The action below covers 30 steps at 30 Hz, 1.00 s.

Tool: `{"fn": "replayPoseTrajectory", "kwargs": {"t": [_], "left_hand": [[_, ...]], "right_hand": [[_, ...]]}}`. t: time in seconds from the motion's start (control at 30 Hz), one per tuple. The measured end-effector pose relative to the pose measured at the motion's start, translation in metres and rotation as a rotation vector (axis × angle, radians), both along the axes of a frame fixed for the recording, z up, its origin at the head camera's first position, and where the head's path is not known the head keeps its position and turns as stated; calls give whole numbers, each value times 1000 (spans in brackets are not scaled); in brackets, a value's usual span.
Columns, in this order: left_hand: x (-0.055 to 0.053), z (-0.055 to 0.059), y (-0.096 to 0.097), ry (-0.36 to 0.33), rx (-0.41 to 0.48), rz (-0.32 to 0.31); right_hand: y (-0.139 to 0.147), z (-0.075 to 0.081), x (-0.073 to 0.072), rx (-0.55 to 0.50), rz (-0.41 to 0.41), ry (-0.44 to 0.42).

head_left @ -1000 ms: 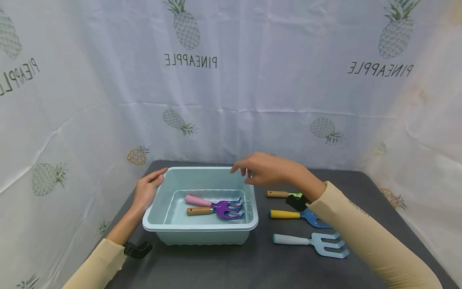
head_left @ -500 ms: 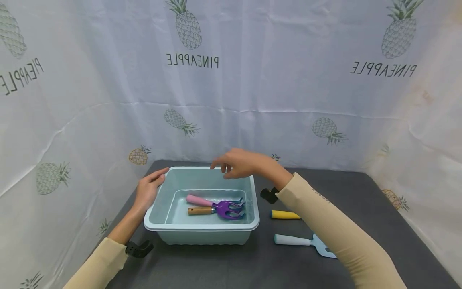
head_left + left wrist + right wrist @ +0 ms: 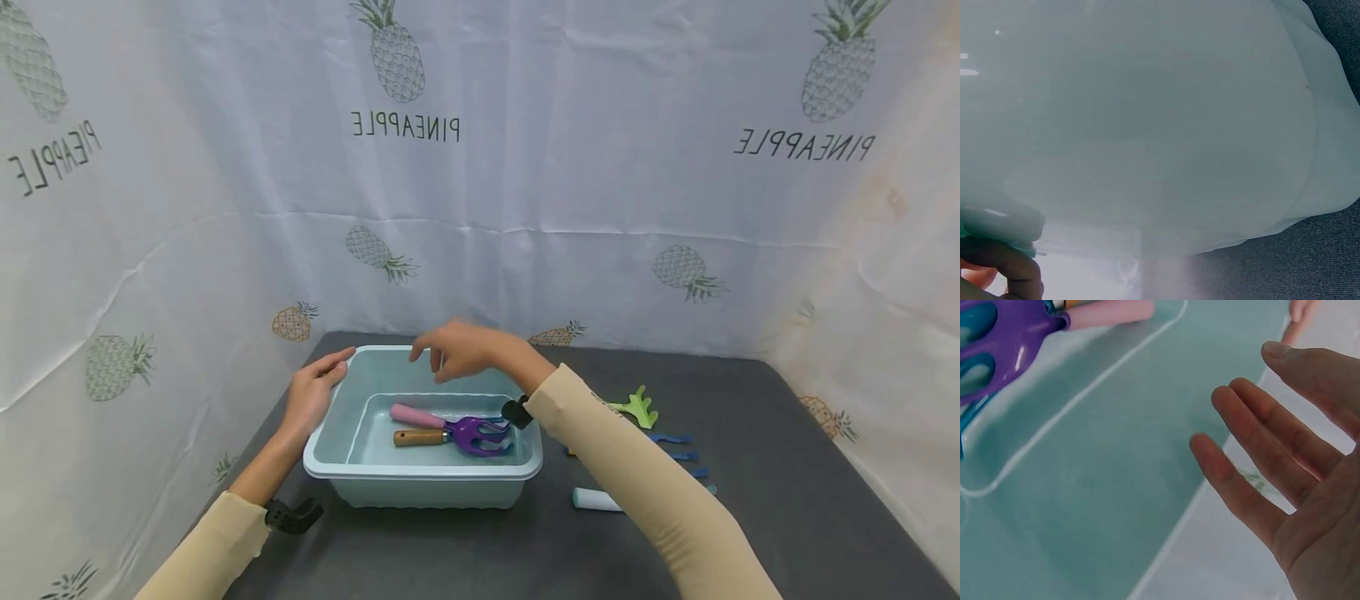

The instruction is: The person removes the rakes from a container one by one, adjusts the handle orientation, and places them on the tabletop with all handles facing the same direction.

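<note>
My left hand (image 3: pixel 309 398) grips the far left part of the rim of the basin (image 3: pixel 420 472), thumb over the edge; the left wrist view shows a finger bent at the lip. I'd say that hold is there to steady the basin, which sits toward the left and back edges of the tabletop (image 3: pixel 487 550), nearer the left than the right. My right hand (image 3: pixel 465 348) hangs above the basin's far side, fingers apart and loosely bent, with nothing in them; it seems to be kept high so it doesn't knock the tools below.

Inside, on the basin floor, the pink-handled purple fork (image 3: pixel 468 433) lies across the wooden-handled tool (image 3: pixel 420 437). Both handles point left and both heads right, probably so that they nest together; the upper head covers most of the blue tines beneath.

Between the basin and the tabletop's right edge lie more tools, partly hidden by my right sleeve (image 3: pixel 622 450): the green rake (image 3: pixel 639 408) farthest back, the blue-tined fork (image 3: pixel 684 456) in the middle, and the white-handled tool (image 3: pixel 595 500) closest to the front edge. They look spread apart in a row, heads to the right, perhaps so each can be picked out separately
</note>
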<state>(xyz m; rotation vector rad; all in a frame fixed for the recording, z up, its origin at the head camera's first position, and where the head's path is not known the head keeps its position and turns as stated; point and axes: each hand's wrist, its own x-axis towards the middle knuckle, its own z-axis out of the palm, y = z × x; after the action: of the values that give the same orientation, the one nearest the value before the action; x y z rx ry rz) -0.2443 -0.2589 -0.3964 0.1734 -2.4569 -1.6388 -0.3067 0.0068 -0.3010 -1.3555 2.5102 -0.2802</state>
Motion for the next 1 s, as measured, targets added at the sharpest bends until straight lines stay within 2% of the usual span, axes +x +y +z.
{"fn": "replayPoseTrajectory", "kwargs": {"t": [0.23,0.53,0.87,1.0], "left_hand": [[-1,0,1,-4,1,3],[-2,-1,2,-11,13,-5],[-2,-1,2,-9,12,-7],[-1,0,2,-2,6,-10]], "right_hand": [[-13,-22,-8,31,-30,-38],[-24,-48,-15,37,-66,-150],[-30,-71,-21,48,-190,-315],[-33,-76,-21,44,-234,-351]]}}
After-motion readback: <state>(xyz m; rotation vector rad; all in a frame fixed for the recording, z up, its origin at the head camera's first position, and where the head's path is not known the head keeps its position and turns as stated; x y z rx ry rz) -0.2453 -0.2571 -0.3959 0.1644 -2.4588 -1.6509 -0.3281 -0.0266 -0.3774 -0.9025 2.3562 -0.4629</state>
